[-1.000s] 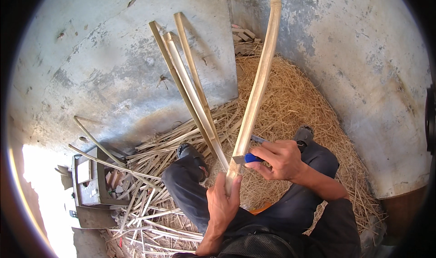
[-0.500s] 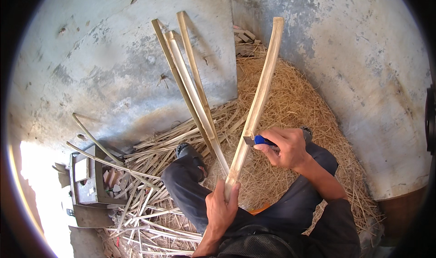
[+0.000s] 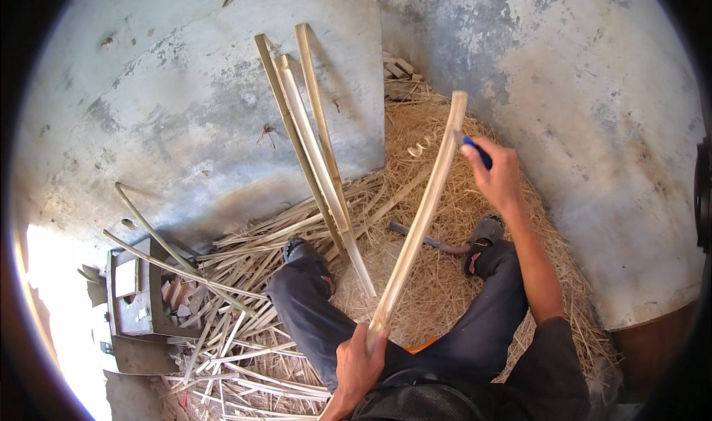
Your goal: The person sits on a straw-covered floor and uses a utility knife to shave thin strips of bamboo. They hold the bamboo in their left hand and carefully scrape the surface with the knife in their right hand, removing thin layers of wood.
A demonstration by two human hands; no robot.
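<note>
A long pale split-bamboo strip (image 3: 424, 217) slants away from my lap, its hollow side facing up. My left hand (image 3: 360, 365) is wrapped round its near end. Close to the far end, my right hand (image 3: 495, 170) grips a blue-handled knife (image 3: 478, 152). The blade meets the strip's right edge and is mostly hidden at this angle. A curled shaving (image 3: 419, 149) shows just left of the strip's far part, over the straw-like heap.
Several bamboo lengths (image 3: 305, 135) lean against the grey wall (image 3: 185, 87). Cut strips (image 3: 245, 265) and a shavings heap (image 3: 512, 221) cover the floor. A dark tool with a curved handle (image 3: 449, 249) lies by my right foot. An open box (image 3: 144, 295) stands at left.
My right hand has slid the knife up the strip, away from me, to near its far end. The strip's far end has come lower, and a curled shaving now shows beside it.
</note>
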